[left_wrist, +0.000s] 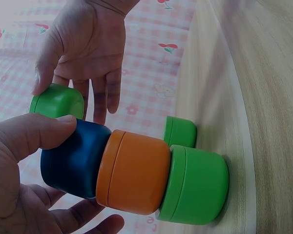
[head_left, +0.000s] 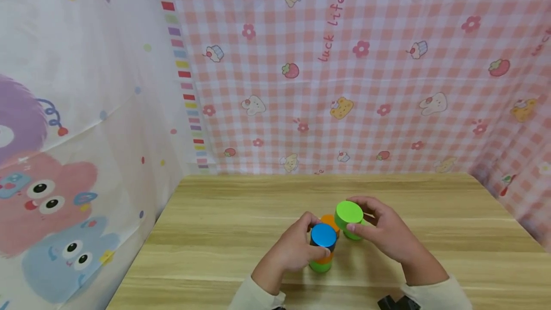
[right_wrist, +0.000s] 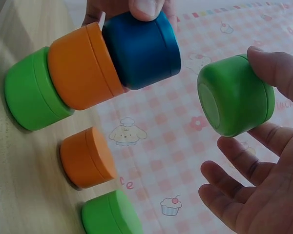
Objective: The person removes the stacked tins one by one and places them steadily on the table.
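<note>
The left hand (head_left: 294, 250) is gripping the blue jar (head_left: 323, 236) at the lower middle of the head view, thumb curled over its side and fingers wrapping beneath; that jar is sitting on top of a stack. The right hand (head_left: 385, 228) is holding a green jar (head_left: 348, 214) just right of the stack, pinching it between thumb and fingertips, lifted off the table (head_left: 215, 233) while the remaining fingers are spreading loosely.

Counting the jars: six are showing in all. One is blue, two are orange and three are green. The stack is made of three, with the blue one on an orange jar (right_wrist: 83, 73), which is resting on a green jar at the bottom (right_wrist: 31, 95) standing on the table. One more orange jar (right_wrist: 85, 157) and one more green jar (right_wrist: 110, 214) are standing singly on the table just behind the stack, close beside each other, at the lower left of the right wrist view.

Behind the table a pink checked cloth (head_left: 387, 85) is hanging with printed cupcakes, strawberries and flowers; the words "luck life" are reading upward in the upper middle of the head view. At the left a white cloth with cartoon monsters (head_left: 51, 195) is hanging
</note>
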Demonstrator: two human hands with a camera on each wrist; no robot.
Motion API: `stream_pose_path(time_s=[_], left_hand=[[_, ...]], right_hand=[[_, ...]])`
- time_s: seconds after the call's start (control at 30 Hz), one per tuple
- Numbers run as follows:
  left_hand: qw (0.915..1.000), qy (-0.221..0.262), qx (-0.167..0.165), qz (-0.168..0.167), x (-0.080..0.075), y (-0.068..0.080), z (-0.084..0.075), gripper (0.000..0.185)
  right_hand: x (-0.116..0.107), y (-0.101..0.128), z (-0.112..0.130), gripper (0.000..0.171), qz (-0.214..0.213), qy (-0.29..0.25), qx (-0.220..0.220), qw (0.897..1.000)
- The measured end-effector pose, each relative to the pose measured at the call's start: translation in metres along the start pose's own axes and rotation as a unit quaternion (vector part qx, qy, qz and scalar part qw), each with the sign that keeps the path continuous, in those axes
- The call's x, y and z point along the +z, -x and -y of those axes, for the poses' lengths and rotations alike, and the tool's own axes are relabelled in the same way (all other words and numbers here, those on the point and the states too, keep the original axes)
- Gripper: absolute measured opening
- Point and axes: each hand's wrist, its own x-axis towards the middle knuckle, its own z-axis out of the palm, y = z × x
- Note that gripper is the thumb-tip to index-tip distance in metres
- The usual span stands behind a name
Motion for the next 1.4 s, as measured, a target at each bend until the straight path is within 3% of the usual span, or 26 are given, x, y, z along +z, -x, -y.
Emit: stream_pose_path(time_s=[0.73,1.4], left_hand=[[0.9999,-0.011,-0.006,-0.003,-0.001,0.0,-0.004,0.048],[0.9999,-0.011,-0.012,-0.004,0.0,0.001,-0.002,0.049]], right_hand=[[-0.005,-0.004,-0.005,0.05,-0.01,0.004,0.026,1.0],[-0.013,0.005,-0.031,0.049,-0.041,0.034,0.053,0.997]])
